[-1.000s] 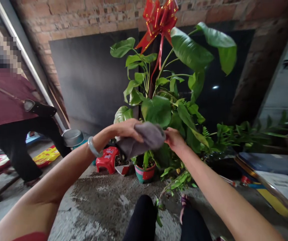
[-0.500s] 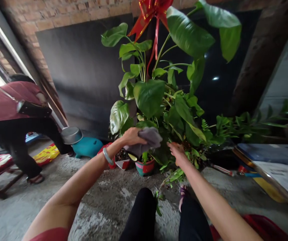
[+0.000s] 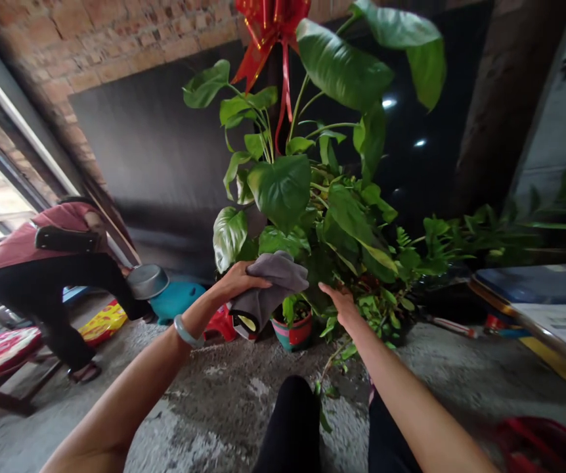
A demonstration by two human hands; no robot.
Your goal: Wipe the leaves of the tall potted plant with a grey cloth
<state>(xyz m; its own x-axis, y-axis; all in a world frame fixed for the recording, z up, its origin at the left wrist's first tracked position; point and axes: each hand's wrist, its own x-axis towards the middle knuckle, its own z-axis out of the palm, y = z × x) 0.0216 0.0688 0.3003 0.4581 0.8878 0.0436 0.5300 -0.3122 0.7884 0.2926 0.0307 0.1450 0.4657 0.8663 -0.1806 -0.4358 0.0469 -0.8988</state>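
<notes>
My left hand, with a pale bangle at the wrist, is closed on a grey cloth. The cloth's lower end hangs in front of the small pots, and its upper part lies against the plant's lower leaves. My right hand is among the low foliage, its thumb at the edge of a dark green leaf; its other fingers are mostly hidden. The tall leafy plant rises in front of me with a red bow on top. Below the cloth stands a red and green pot.
At left a person in a pink top bends over beside a patterned stool. A metal basin rests on a turquoise object. At right are a table and a red stool.
My left hand has shifted slightly left and lower with the cloth. The right hand has moved slightly left and down. The view has shifted, and the person at left bends lower.
</notes>
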